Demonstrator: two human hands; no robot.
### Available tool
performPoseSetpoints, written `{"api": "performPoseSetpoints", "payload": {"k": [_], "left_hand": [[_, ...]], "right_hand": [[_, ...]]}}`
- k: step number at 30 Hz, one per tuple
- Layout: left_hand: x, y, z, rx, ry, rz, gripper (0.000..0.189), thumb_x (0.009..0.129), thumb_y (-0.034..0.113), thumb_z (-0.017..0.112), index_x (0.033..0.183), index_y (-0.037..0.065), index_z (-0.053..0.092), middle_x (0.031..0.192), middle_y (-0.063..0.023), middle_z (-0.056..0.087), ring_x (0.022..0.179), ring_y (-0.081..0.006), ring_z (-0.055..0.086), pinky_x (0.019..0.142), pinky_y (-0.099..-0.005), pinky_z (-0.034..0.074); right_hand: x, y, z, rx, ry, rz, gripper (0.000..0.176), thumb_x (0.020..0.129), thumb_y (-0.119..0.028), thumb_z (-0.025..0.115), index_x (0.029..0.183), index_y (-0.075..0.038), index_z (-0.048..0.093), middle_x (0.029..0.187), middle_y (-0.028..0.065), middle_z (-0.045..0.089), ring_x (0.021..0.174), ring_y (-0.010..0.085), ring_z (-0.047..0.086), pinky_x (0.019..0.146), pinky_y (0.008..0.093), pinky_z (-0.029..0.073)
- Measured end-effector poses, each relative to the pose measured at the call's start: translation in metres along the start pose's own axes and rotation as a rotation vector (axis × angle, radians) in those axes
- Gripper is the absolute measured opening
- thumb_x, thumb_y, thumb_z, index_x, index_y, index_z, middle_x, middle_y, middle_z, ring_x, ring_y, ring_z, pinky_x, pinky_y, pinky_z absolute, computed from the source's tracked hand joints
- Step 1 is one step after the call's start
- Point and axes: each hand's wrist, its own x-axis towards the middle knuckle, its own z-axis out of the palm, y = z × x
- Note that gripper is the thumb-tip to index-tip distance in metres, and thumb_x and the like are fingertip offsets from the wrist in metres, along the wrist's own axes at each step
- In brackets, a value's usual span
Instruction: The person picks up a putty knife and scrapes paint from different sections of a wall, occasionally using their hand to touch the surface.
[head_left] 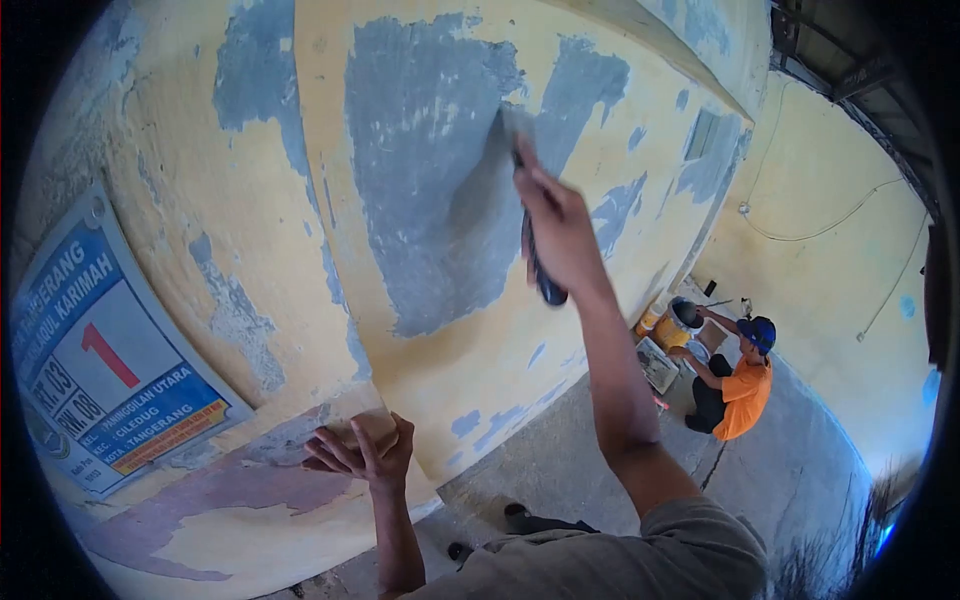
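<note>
A scraper with a dark handle is gripped in my right hand, raised against the upper wall. Its blurred blade meets the edge of a bare grey patch, where the yellow paint is gone. Motion blur hides the exact contact. Lower down on the left, my left hand rests on the corner of a wall ledge, its fingers spread and no tool in it. Ragged strips of yellow paint border the grey patches.
A blue and white sign is fixed to the wall at left. Down on the right, a person in an orange shirt crouches on the concrete floor beside a yellow bucket. A thin cable crosses the far wall.
</note>
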Motion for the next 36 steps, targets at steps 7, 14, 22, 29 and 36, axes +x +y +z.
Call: {"api": "performPoseSetpoints", "payload": {"k": [7, 14, 22, 29, 36], "left_hand": [[-0.002, 0.004, 0.001, -0.007, 0.012, -0.029, 0.078, 0.07, 0.031, 0.075, 0.139, 0.01, 0.045, 0.15, -0.0283, 0.029, 0.141, -0.0482, 0.02, 0.11, -0.0692, 0.006], [-0.015, -0.002, 0.005, 0.052, -0.049, -0.037, 0.081, 0.069, 0.033, 0.074, 0.141, 0.012, 0.043, 0.15, -0.0292, 0.027, 0.141, -0.0495, 0.019, 0.109, -0.0706, 0.006], [0.005, 0.005, 0.0, 0.037, 0.023, -0.002, 0.083, 0.07, 0.032, 0.074, 0.142, 0.01, 0.04, 0.15, -0.0288, 0.028, 0.141, -0.0493, 0.021, 0.11, -0.0687, 0.009], [0.006, 0.008, 0.0, 0.083, -0.004, 0.02, 0.079, 0.075, 0.032, 0.071, 0.143, 0.009, 0.039, 0.15, -0.0302, 0.027, 0.14, -0.0492, 0.022, 0.111, -0.0674, 0.01], [0.014, 0.018, 0.0, 0.06, 0.002, 0.007, 0.079, 0.075, 0.027, 0.071, 0.143, 0.008, 0.038, 0.149, -0.0317, 0.029, 0.14, -0.0496, 0.023, 0.11, -0.0673, 0.011]], "right_hand": [[-0.006, 0.003, -0.007, 0.003, -0.065, 0.046, 0.044, 0.1, -0.026, 0.046, 0.143, -0.018, 0.044, 0.051, 0.0016, 0.042, 0.04, 0.0099, 0.046, 0.037, 0.0295, 0.044], [0.02, -0.011, -0.017, 0.043, 0.014, -0.051, 0.043, 0.101, -0.028, 0.047, 0.143, -0.019, 0.045, 0.049, -0.0004, 0.042, 0.037, 0.0084, 0.045, 0.034, 0.0274, 0.04], [0.03, 0.01, -0.025, -0.007, 0.042, -0.081, 0.043, 0.101, -0.029, 0.048, 0.143, -0.019, 0.045, 0.048, -0.0015, 0.04, 0.036, 0.0089, 0.044, 0.034, 0.0267, 0.04], [0.01, 0.031, -0.041, -0.045, -0.113, 0.077, 0.043, 0.1, -0.029, 0.048, 0.143, -0.024, 0.046, 0.058, 0.0017, 0.046, 0.041, 0.01, 0.046, 0.038, 0.0288, 0.045], [0.055, -0.001, -0.061, -0.082, -0.079, -0.139, 0.044, 0.102, -0.027, 0.048, 0.145, -0.022, 0.042, 0.047, -0.0006, 0.04, 0.035, 0.0075, 0.041, 0.034, 0.0257, 0.04]]}}
